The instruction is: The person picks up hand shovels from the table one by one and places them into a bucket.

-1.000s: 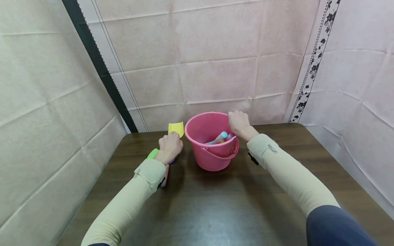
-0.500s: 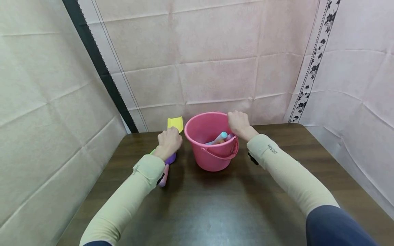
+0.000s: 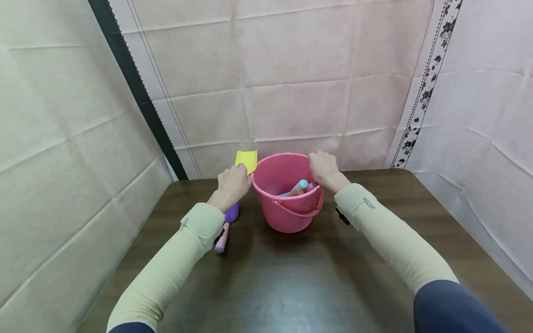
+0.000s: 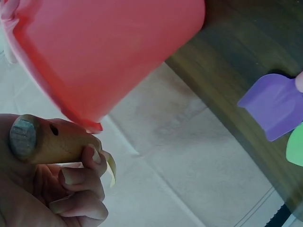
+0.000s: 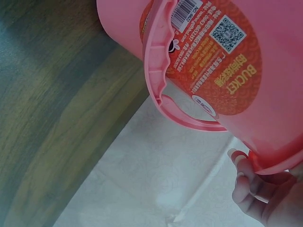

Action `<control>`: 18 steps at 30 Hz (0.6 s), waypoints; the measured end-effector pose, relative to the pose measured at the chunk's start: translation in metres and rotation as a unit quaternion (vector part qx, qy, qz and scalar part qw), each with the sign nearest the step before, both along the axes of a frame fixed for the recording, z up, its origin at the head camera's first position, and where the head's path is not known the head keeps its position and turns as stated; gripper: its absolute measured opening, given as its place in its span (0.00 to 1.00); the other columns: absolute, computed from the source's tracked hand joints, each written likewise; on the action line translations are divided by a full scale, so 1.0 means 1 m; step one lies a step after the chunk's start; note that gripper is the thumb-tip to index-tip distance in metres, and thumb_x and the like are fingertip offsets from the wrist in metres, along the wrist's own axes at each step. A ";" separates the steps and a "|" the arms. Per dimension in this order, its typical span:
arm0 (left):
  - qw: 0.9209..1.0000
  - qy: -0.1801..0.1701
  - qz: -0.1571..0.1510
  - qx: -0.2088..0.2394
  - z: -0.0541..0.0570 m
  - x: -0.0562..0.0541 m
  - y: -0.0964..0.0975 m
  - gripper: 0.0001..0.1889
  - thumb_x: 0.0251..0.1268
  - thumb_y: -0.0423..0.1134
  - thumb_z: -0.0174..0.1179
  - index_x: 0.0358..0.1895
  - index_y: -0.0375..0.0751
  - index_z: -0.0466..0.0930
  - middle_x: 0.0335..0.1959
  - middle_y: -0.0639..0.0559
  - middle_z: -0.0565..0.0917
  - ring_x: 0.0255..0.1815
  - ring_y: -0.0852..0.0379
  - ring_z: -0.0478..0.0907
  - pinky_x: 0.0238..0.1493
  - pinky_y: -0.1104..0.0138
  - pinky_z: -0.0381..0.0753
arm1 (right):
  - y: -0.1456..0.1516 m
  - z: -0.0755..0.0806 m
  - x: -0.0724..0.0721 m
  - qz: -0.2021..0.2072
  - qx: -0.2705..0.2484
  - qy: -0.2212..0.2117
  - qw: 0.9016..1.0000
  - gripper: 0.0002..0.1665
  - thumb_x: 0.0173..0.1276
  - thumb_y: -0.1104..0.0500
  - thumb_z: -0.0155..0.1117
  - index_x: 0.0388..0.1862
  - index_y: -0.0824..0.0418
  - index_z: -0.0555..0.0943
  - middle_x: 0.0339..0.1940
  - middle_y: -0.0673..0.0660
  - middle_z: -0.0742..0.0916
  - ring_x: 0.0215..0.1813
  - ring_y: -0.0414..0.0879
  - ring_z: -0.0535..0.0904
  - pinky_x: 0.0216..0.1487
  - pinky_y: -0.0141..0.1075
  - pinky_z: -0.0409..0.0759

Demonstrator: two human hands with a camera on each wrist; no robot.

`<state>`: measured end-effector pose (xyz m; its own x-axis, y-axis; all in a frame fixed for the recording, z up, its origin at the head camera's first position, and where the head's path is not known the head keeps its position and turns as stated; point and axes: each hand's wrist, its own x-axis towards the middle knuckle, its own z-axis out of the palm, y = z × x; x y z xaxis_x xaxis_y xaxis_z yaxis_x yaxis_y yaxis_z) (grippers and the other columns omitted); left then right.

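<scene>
My left hand (image 3: 233, 183) grips a toy shovel by its wooden handle (image 4: 61, 144). The shovel's yellow blade (image 3: 247, 160) points away and up, overlapping the left rim of the pink bucket (image 3: 287, 215) in the head view. My right hand (image 3: 324, 167) holds the bucket's rim at the back right, fingers curled beneath the lip in the right wrist view. Inside the bucket lie handles, a light blue one (image 3: 298, 186) among them; their lower ends are hidden. The bucket stands upright with its pink carrying handle (image 5: 182, 118) hanging down.
Left of the bucket, partly behind the left arm, a purple shovel (image 4: 274, 104) with a pinkish handle (image 3: 222, 238) lies on the dark wooden table (image 3: 266, 286). A green blade (image 4: 296, 149) lies beside it. Pale cloth walls (image 3: 291, 106) enclose the back and sides.
My left hand has risen slightly with the yellow shovel and moved right, bringing the blade to the bucket's rim. The right hand keeps its hold on the bucket.
</scene>
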<state>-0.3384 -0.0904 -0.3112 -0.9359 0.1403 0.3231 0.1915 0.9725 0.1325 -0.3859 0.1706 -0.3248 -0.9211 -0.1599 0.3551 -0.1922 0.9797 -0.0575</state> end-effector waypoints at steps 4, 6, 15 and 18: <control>1.000 0.007 -0.019 -0.002 0.004 0.001 0.003 0.11 0.66 0.42 0.50 0.33 0.37 0.73 0.28 0.41 0.79 0.31 0.41 0.80 0.33 0.51 0.78 | 0.000 -0.001 0.001 0.001 -0.005 -0.005 1.000 0.09 0.68 0.66 0.53 0.32 0.65 0.81 0.25 0.60 0.83 0.28 0.51 0.78 0.30 0.47 0.80; 1.000 0.004 -0.029 -0.002 0.007 0.001 0.004 0.09 0.65 0.41 0.51 0.32 0.38 0.72 0.27 0.42 0.78 0.30 0.42 0.79 0.32 0.51 0.77 | 0.000 -0.002 0.002 0.000 -0.004 -0.006 1.000 0.09 0.68 0.66 0.52 0.32 0.65 0.81 0.25 0.60 0.83 0.27 0.51 0.78 0.30 0.47 0.80; 0.997 -0.011 -0.063 -0.031 0.019 0.001 0.019 0.08 0.64 0.42 0.55 0.32 0.40 0.74 0.27 0.45 0.78 0.31 0.45 0.79 0.32 0.52 0.78 | 0.000 -0.002 0.001 -0.001 0.002 0.004 1.000 0.09 0.66 0.66 0.53 0.30 0.65 0.80 0.27 0.61 0.85 0.30 0.54 0.82 0.31 0.50 0.81; 0.996 -0.024 -0.070 -0.045 0.022 0.000 0.025 0.09 0.65 0.43 0.55 0.33 0.41 0.75 0.28 0.45 0.79 0.32 0.47 0.79 0.34 0.53 0.78 | 0.000 -0.001 0.001 -0.002 0.003 0.006 1.000 0.08 0.65 0.66 0.54 0.30 0.64 0.81 0.27 0.61 0.85 0.30 0.54 0.82 0.31 0.50 0.81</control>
